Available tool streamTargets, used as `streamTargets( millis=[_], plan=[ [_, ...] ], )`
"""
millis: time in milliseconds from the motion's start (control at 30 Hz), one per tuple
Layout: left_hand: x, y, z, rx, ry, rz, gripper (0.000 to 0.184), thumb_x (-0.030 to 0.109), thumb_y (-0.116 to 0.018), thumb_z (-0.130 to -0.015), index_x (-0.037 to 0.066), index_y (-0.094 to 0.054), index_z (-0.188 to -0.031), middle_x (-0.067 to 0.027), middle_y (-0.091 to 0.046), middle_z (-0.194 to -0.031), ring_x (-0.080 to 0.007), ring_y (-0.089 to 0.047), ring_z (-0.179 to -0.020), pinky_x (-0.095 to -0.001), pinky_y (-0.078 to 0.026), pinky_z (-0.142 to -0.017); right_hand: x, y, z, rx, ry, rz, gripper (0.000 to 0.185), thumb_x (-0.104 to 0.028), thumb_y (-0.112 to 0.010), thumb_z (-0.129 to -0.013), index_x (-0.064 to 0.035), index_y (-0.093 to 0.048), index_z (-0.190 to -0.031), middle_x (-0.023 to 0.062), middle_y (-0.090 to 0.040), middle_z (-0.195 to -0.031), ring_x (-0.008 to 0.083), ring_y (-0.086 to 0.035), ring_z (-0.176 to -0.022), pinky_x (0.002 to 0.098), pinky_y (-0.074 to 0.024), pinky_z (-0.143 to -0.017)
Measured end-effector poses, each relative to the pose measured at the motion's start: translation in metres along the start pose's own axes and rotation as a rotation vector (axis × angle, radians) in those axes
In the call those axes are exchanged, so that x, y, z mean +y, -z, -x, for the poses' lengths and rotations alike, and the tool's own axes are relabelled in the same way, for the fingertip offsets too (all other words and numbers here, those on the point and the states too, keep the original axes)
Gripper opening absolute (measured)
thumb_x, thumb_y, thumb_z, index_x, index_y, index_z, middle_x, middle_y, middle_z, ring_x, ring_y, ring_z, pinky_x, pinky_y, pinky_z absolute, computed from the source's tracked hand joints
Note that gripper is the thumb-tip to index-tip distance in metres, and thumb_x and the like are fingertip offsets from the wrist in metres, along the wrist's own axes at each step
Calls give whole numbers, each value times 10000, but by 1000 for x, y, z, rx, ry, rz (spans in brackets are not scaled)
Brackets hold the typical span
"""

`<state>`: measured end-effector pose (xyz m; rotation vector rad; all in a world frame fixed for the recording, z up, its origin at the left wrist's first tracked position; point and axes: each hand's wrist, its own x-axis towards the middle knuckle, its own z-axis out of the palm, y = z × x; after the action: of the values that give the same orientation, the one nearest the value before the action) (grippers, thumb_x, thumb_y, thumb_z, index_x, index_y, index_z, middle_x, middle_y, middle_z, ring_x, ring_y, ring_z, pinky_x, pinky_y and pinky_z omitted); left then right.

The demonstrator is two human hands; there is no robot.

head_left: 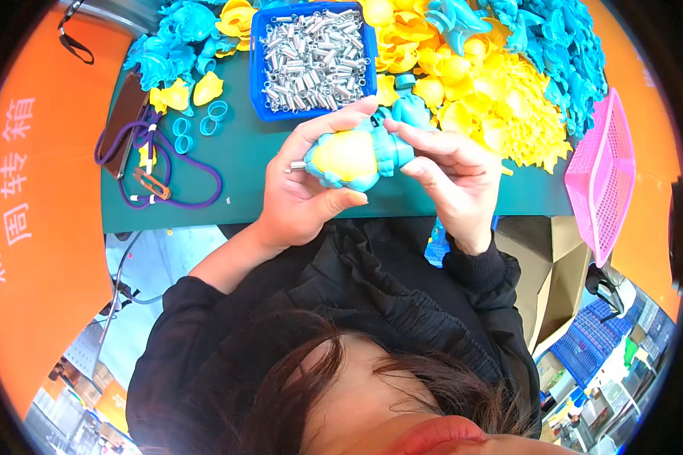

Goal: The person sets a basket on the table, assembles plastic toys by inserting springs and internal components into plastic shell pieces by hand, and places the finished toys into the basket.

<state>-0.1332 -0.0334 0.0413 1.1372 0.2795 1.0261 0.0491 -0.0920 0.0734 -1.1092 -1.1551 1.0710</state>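
We can't see the underside of the teal-and-yellow toy (344, 158); fingers of the left hand (300, 186) and right hand (457, 178) cover bits of its rim. Only the end of the metal piece (297, 165) shows. Top edge crops the right teal pile (565, 53). Springs (311, 61) too jumbled for us to count. Sleeve (482, 277) partly hides the cardboard box (558, 262). Far lower-right clutter (611, 406): too small.

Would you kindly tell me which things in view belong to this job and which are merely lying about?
Seemingly part of the job:
blue-and-yellow piece, in left hand and right hand
metal springs in the blue tray
yellow parts and blue parts

Seemingly just lying about:
dark, phone-like object
purple cord
pink basket
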Motion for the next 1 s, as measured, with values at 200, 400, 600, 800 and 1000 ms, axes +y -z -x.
streamTargets(
  millis=[200, 400, 600, 800, 1000],
  plan=[
    [3, 0, -5, -24, 71, -151, 765, 218, -799, -741, 7, -387, -1350, -252, -397, -1407, -289, -396, -1319, -394, -320, -1080, -5, 5, -5, -20, -153, 25, 268, 27, -689, -795, 10, -677, -1062, 102, -689, -1042, 152, -643, -949, 277, -500, -854],
    [34, 29, -18, 79, -19, -544, 734, 126, -712, -804, -1, -327, -1415, -189, -535, -1298, -200, -514, -1197, -306, -408, -980, -25, 53, 1, 281, 132, 266, 210, 13, -642, -841, 35, -644, -1050, 122, -678, -994, 168, -644, -900, 286, -511, -828],
    [81, 138, -35, 628, -5, -1373, 256, 234, -683, -829, 84, -695, -1036, -89, -678, -1051, -214, -588, -987, -344, -456, -839, -50, 231, 43, 1169, 279, 1031, 271, -100, -644, -876, 30, -632, -1113, 154, -672, -1046, 164, -656, -923, 266, -519, -808],
    [65, 160, -72, 307, 100, -2106, 361, 424, -714, -763, 112, -725, -944, -82, -631, -1046, -281, -501, -1063, -424, -374, -882, -37, 281, 56, 996, -115, 1421, 322, -276, -646, -888, -57, -654, -1124, 104, -677, -1073, 179, -645, -967, 291, -485, -814],
    [82, 169, -62, 204, 88, -1706, 292, 341, -713, -781, 89, -718, -928, -76, -651, -974, -252, -568, -955, -376, -431, -804, -34, 188, 20, 825, 306, 1448, 202, -157, -630, -892, -47, -679, -1054, 100, -675, -1076, 223, -630, -1007, 311, -470, -871]
  ],
)
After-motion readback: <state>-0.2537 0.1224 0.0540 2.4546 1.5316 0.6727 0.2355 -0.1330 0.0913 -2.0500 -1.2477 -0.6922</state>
